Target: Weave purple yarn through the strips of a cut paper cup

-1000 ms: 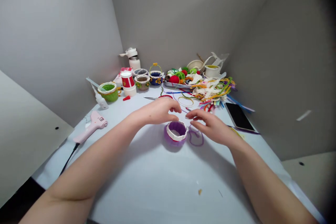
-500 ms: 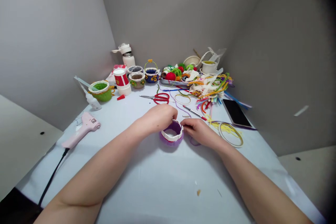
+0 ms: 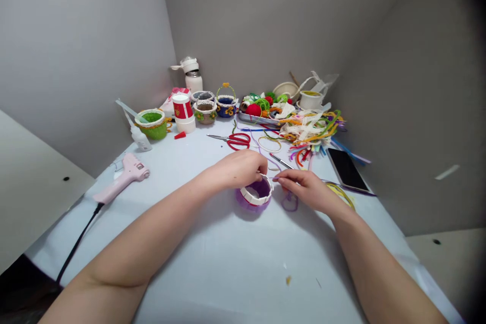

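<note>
Far left of the white table [image 3: 212,263]: pink glue gun [image 3: 122,176] lying on its side, cord trailing toward the near edge; behind it a green-wrapped cup [image 3: 153,123] and a small white glue bottle [image 3: 138,136], all well apart from the hands. Left hand [image 3: 239,167] arched over the far-left rim of the purple cup [image 3: 255,195], fingertips curled down onto the white band at its top; grip narrow, pinching at the rim, though whether it clamps the band or a cord end cannot be told, the fingers hiding the contact. Cup stands upright at table centre, mouth up, tilted slightly toward the camera, between the two hands. Right hand [image 3: 308,190] lies just right of the cup, fingers extended leftward and pinched close on a thin purple cord [image 3: 289,202], which loops on the table just below that hand. Cord runs roughly left-right from this pinch toward the rim, so its long axis points straight at the cup. Left hand is touching the cup; right hand is just beside it, not on it. Beyond the hands: red-handled scissors [image 3: 236,139], blades pointing left. Far right: heap of coloured cords [image 3: 311,129] and a dark phone [image 3: 346,169], near the right wall.
</note>
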`<state>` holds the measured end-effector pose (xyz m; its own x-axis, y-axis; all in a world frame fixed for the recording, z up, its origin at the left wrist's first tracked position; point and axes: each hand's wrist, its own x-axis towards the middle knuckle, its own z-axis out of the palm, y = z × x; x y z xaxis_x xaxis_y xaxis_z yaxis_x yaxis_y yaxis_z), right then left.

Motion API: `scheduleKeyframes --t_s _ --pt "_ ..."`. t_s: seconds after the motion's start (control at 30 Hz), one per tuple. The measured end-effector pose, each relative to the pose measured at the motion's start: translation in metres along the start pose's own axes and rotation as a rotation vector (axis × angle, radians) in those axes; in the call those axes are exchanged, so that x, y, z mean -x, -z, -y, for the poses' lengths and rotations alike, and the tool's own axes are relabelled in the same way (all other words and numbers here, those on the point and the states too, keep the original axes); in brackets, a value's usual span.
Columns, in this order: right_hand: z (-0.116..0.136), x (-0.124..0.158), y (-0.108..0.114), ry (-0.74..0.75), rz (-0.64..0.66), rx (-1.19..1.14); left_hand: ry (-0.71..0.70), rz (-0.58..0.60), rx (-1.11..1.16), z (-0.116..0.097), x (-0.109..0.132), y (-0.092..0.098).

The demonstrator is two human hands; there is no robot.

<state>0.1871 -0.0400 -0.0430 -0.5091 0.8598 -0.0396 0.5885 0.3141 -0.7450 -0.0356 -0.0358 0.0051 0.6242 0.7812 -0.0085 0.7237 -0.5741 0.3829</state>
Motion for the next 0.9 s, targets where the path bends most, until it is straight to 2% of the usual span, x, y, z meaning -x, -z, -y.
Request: scheduleKeyframes --t_s 0.2,0.4,0.5,0.6,0.73,0.9 --pt "0.009 0.003 0.002 0.082 -0.043 -0.179 -0.007 -0.014 0.063 0.0 -0.001 -0.002" --pt "0.015 0.006 -0.004 -0.049 -0.005 -0.275 -0.035 -0.018 0.074 0.002 -0.001 -0.002" --pt "0.019 0.008 -0.005 -0.112 -0.061 -0.212 -0.056 -0.02 0.094 0.004 -0.002 -0.004" --pt "0.017 0.007 -0.004 -0.109 -0.105 -0.072 -0.086 -0.017 0.123 0.005 -0.004 -0.008" --pt "0.008 0.006 -0.003 -0.114 -0.075 0.021 -0.117 -0.033 0.163 0.004 -0.006 -0.013" --pt "0.001 0.008 -0.001 -0.174 -0.026 0.097 -0.092 -0.07 0.154 0.001 -0.005 -0.015"
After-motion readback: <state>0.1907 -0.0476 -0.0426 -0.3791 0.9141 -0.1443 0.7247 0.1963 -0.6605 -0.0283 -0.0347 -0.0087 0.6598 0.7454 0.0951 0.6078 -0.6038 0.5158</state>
